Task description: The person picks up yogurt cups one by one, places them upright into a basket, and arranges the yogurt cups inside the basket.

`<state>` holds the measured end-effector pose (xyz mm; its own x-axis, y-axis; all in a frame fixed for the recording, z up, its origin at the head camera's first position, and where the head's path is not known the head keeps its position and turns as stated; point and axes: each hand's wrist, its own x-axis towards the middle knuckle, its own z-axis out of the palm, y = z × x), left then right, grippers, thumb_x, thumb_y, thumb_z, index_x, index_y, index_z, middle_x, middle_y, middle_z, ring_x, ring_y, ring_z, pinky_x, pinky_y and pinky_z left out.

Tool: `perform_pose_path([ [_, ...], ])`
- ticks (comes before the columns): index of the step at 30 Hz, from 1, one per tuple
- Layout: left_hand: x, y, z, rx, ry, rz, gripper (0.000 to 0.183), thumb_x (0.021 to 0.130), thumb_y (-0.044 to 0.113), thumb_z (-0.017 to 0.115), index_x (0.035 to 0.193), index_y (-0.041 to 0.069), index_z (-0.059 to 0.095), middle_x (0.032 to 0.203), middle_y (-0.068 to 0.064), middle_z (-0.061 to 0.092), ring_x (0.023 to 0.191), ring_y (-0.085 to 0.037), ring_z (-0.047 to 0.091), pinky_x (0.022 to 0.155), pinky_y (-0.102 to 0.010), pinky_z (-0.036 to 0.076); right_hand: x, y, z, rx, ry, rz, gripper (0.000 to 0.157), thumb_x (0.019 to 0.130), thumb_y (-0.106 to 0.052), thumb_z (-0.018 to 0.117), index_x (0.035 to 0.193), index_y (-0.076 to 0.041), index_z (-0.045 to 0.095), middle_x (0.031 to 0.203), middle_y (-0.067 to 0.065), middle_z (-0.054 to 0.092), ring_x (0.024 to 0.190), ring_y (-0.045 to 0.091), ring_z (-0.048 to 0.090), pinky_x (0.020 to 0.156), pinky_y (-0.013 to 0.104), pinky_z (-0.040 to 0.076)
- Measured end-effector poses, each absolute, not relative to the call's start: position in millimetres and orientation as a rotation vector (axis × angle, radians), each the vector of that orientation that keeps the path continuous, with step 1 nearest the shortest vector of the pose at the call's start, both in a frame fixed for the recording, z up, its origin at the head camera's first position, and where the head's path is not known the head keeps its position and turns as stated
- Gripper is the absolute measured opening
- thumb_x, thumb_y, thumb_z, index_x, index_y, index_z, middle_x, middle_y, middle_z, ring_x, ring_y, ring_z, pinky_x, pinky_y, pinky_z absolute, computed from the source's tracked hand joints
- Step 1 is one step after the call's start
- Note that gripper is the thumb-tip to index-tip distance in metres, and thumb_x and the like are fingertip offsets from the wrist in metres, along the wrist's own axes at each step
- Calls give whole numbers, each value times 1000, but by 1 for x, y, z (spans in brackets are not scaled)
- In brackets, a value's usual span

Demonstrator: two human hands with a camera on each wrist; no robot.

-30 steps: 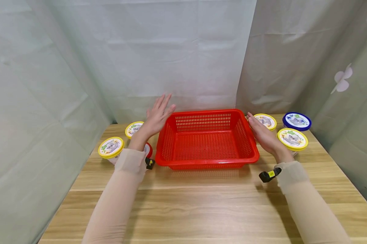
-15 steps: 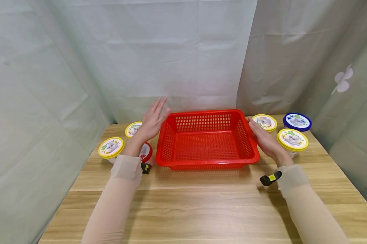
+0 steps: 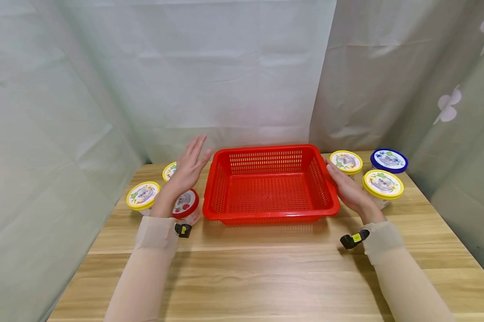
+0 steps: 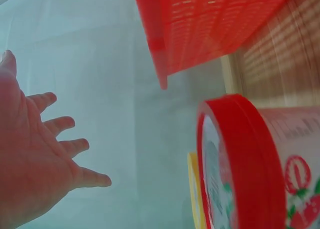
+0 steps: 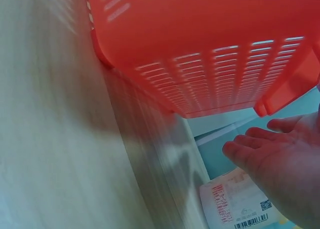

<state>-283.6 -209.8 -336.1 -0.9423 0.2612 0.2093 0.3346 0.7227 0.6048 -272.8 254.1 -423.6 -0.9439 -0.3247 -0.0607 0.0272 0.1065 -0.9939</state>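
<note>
A red plastic basket [image 3: 271, 214] with slotted walls stands upright on the table. My left hand [image 3: 185, 172] hovers over the tubs left of it, fingers straight and spread, holding nothing. Beneath and beside that hand is a red-lidded tub [image 3: 187, 205], large in the left wrist view with its strawberry-printed side [image 4: 300, 189]. My right hand [image 3: 352, 192] is beside the basket's right wall, fingers extended; whether it touches the rim cannot be told. In the right wrist view its palm [image 5: 285, 159] faces up near the basket's slotted side [image 5: 220, 74].
Left stand two yellow-lidded tubs, one nearer [image 3: 143, 195] and one farther [image 3: 169, 171], partly hidden by the hand. Right are two more yellow-lidded tubs [image 3: 346, 162] [image 3: 383, 184] and a blue-lidded tub [image 3: 389, 161]. Pale curtains [image 3: 225, 80] enclose the wooden table [image 3: 258, 277].
My left hand has moved left and down, away from the basket, uncovering more of the red-lidded tub. My right hand has shifted slightly downward beside the basket. The basket and tubs keep their places.
</note>
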Motion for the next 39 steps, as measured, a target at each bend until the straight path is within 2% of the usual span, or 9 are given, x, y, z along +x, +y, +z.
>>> perform_pose_path([
  [9, -269, -231, -352, -450, -2803, -1076, 71, 110, 59, 33, 169, 29, 7, 175, -6, -2, 160, -35, -2, 118, -72, -10, -274, 257, -432, -320, 2070, -1952, 78, 110, -57, 30, 168, -17, -5, 175, 9, 5, 158, 32, 12, 126, 52, 15],
  [15, -257, -240, -363, -429, -2779, -1095, 68, 111, 53, 34, 169, 26, 10, 175, -10, 1, 159, -39, 1, 117, -75, -8, -272, 259, -436, -321, 1998, -2000, 76, 111, -56, 32, 168, -20, -3, 175, 8, 3, 158, 32, 10, 126, 49, 16],
  [20, -250, -246, -369, -412, -2789, -1121, 68, 112, 49, 36, 169, 23, 9, 174, -14, 0, 159, -40, -2, 116, -76, -7, -272, 261, -440, -331, 1968, -2023, 75, 111, -55, 32, 168, -21, -3, 175, 10, 4, 157, 33, 12, 121, 33, 32],
  [25, -243, -254, -375, -383, -2795, -1093, 68, 113, 46, 37, 169, 17, 12, 174, -18, 2, 158, -43, -1, 118, -74, -3, -272, 260, -442, -329, 1922, -2056, 74, 112, -53, 32, 168, -20, -1, 173, 16, 9, 150, 29, 27, 105, 22, 46],
  [31, -238, -259, -378, -363, -2789, -1118, 68, 112, 44, 41, 168, 15, 14, 174, -16, 1, 158, -44, -2, 120, -73, 1, -271, 262, -442, -289, 1909, -2068, 75, 111, -53, 34, 168, -17, 0, 170, 19, 14, 138, 20, 40, 101, 23, 49],
  [39, -228, -274, -383, -326, -2818, -1128, 71, 111, 44, 43, 168, 12, 14, 173, -19, -2, 156, -49, 1, 117, -76, 8, -272, 258, -445, -275, 1875, -2071, 75, 111, -53, 35, 169, -18, 3, 170, 19, 16, 136, 19, 43, 99, 26, 52],
])
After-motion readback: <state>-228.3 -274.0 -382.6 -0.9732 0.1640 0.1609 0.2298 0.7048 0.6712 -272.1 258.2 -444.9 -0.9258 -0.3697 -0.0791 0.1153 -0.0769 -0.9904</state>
